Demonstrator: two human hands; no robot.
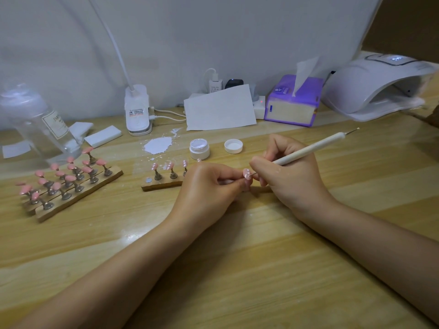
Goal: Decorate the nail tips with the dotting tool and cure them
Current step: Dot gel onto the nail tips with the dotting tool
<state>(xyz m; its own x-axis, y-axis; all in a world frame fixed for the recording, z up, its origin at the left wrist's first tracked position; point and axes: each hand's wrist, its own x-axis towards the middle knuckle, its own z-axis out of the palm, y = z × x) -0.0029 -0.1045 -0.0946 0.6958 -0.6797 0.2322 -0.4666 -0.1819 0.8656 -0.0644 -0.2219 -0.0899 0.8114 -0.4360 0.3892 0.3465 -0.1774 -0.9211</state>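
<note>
Task looked partway done. On the small wooden stand (pixel 161 185) near the middle of the table (pixel 237 269), three pink tips (pixel 169 165) already carried white dots; a fourth, at its right end, was mostly hidden behind the hand. The bigger rack (pixel 71 198) to the left held many pink tips (pixel 71 178), all plain as far as could be seen, so most dotting seemed left. Curing also left: the lamp (pixel 373 89) sat far right with no tips visible inside it.

Left hand (pixel 209 188) had fingers curled, pinching the holder of one nail tip (pixel 247 174), held up just off the stand's right end. That tip showed a few white dots. Right hand (pixel 285 176) gripped the dotting tool (pixel 308 148) pen-style, fingers curled round the shaft; its lower point was at the tip's right edge, touching or almost, couldn't tell. Tip sat between the two hands' fingertips.

Open white gel pot (pixel 199 148) and its lid (pixel 233 146) stood just beyond the hands, white smear (pixel 158 144) left of the pot.
</note>
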